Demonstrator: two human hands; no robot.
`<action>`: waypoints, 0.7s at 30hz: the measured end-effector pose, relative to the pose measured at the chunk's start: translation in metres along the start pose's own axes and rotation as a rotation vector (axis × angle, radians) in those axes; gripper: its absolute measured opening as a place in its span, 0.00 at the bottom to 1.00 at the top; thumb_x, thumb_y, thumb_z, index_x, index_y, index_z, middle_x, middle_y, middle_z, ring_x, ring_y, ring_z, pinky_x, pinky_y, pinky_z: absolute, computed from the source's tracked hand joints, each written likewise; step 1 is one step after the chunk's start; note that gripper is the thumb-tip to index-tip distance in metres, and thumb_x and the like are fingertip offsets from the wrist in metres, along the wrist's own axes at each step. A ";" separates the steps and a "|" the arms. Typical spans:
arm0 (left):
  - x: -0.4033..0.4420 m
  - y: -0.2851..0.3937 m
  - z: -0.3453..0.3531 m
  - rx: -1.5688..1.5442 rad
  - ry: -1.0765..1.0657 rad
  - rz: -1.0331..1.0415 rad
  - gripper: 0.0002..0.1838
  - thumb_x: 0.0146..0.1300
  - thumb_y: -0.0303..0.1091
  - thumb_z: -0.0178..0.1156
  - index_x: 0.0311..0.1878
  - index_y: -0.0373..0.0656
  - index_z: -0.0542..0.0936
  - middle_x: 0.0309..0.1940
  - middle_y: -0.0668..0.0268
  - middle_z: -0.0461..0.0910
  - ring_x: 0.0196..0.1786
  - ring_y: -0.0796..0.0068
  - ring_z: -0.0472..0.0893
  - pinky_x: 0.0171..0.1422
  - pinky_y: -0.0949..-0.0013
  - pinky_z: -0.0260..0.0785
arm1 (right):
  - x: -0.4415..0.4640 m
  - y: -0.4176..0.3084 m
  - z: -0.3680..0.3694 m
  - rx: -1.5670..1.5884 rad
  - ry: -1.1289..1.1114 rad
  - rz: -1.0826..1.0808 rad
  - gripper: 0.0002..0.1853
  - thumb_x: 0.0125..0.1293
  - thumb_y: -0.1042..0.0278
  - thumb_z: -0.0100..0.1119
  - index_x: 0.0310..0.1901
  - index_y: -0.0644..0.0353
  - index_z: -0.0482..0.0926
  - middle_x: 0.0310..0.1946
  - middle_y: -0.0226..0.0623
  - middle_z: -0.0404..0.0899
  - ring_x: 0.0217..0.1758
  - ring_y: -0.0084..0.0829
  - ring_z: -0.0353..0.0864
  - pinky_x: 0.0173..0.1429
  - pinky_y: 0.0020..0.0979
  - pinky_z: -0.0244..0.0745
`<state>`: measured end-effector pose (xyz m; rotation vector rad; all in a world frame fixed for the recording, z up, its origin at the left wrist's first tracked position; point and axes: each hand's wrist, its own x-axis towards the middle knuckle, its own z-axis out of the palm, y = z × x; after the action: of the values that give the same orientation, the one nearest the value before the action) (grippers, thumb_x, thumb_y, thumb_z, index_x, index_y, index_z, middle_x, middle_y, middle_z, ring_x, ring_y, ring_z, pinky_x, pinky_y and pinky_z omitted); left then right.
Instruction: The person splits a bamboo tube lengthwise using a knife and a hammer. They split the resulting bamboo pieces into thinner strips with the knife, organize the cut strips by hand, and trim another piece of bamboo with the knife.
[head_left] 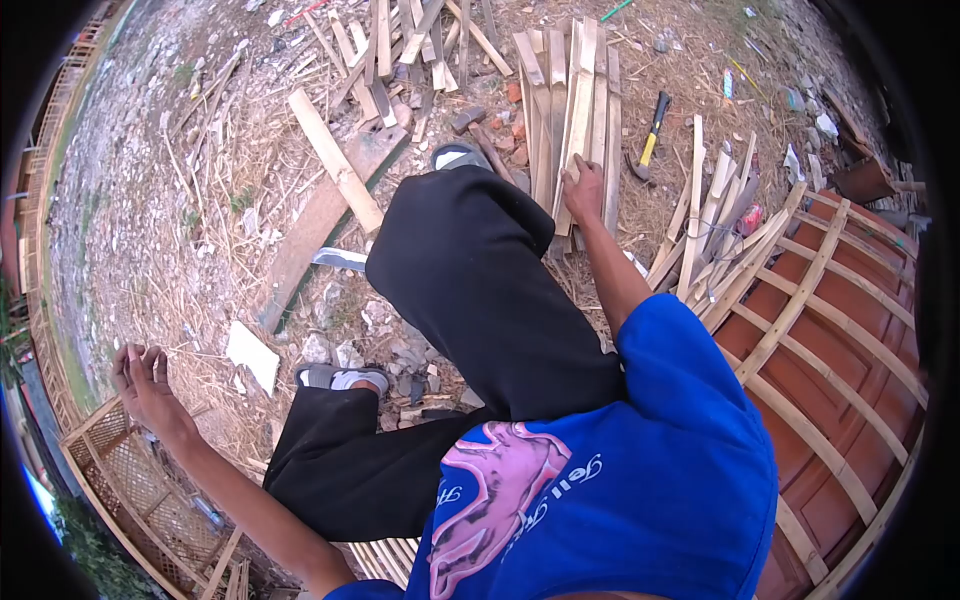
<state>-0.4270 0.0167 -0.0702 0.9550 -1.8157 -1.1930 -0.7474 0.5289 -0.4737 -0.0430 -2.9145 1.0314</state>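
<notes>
My right hand (pixel 584 192) is closed on the near end of a pale wooden slat (pixel 578 110), which lies among several long slats on the ground. Out to the left, my left hand (pixel 150 388) hangs in the air with its fingers apart and loosely bent, holding nothing. Right of the slats lies a claw hammer (pixel 655 130) with a yellow and black handle. A metal blade (pixel 340 259) pokes out beside my bent knee; its other end is hidden. Left of that knee, a short pale board (pixel 335 160) rests across a wide grey plank (pixel 325 220).
More scrap wood (pixel 400 40) is heaped at the far side. On the right are loose sticks (pixel 712 205) and a brown panelled door (pixel 870 350) under a wooden lattice. A white broken piece (pixel 252 357) and rubble lie near my foot. A lattice frame (pixel 150 500) stands lower left.
</notes>
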 end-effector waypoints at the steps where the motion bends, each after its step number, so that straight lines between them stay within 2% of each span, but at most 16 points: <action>1: 0.000 0.001 0.001 0.004 0.005 0.001 0.12 0.74 0.33 0.58 0.57 0.42 0.74 0.46 0.64 0.79 0.46 0.74 0.81 0.55 0.68 0.76 | 0.001 0.002 0.002 0.005 -0.005 -0.001 0.27 0.63 0.61 0.66 0.63 0.62 0.78 0.54 0.55 0.75 0.60 0.52 0.75 0.67 0.43 0.69; 7: 0.002 -0.003 -0.003 -0.011 -0.025 0.018 0.12 0.74 0.32 0.58 0.57 0.42 0.74 0.45 0.64 0.79 0.45 0.74 0.82 0.55 0.67 0.77 | 0.001 -0.001 -0.009 0.010 -0.080 -0.041 0.26 0.64 0.62 0.64 0.63 0.61 0.78 0.54 0.53 0.76 0.59 0.50 0.76 0.66 0.42 0.71; 13: 0.000 -0.005 -0.003 -0.009 -0.039 0.032 0.12 0.75 0.32 0.57 0.57 0.41 0.74 0.45 0.65 0.80 0.45 0.74 0.82 0.55 0.68 0.77 | -0.004 -0.002 0.002 -0.013 -0.025 -0.059 0.25 0.64 0.62 0.65 0.62 0.61 0.78 0.53 0.53 0.76 0.56 0.51 0.78 0.63 0.43 0.73; 21: -0.002 -0.001 0.000 0.058 -0.015 0.019 0.12 0.74 0.33 0.58 0.57 0.43 0.75 0.44 0.65 0.80 0.45 0.75 0.82 0.54 0.68 0.78 | 0.006 -0.023 -0.002 0.025 -0.034 -0.017 0.28 0.60 0.58 0.68 0.61 0.62 0.78 0.53 0.55 0.76 0.57 0.52 0.77 0.63 0.44 0.73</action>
<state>-0.4258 0.0179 -0.0719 0.9619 -1.8757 -1.1443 -0.7536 0.5123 -0.4579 -0.0002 -2.9263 1.0758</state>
